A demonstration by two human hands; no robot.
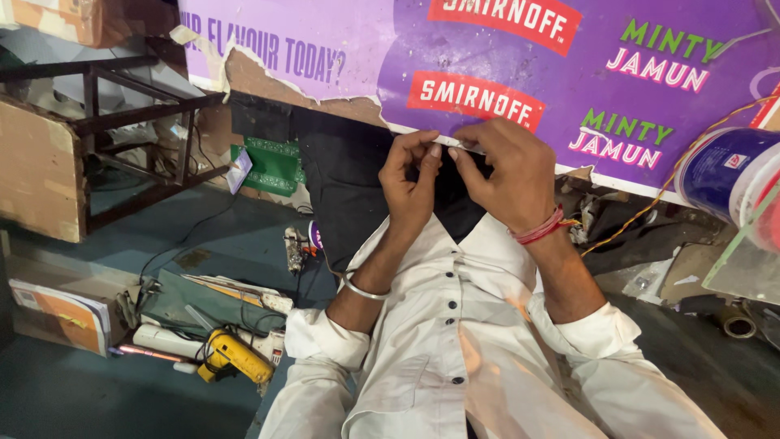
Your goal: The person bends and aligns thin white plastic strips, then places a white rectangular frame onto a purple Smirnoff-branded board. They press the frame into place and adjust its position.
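My left hand point(410, 183), with a silver bangle on its wrist, and my right hand point(504, 171), with red thread around its wrist, meet at the near edge of a purple printed board point(487, 49). Between the fingertips of both hands is a small thin white strip point(459, 145), pinched at the board's edge. What the strip is cannot be made out. Both arms come up from white shirt sleeves over my white buttoned shirt point(455, 341) and dark trousers point(349, 171).
On the floor at left lie a yellow power tool point(236, 358), a white tube, papers and wires. A dark metal frame point(130, 130) and a wooden panel point(36, 171) stand at far left. A green circuit board point(272, 167) lies under the board. A blue-and-white tub point(727, 175) is at right.
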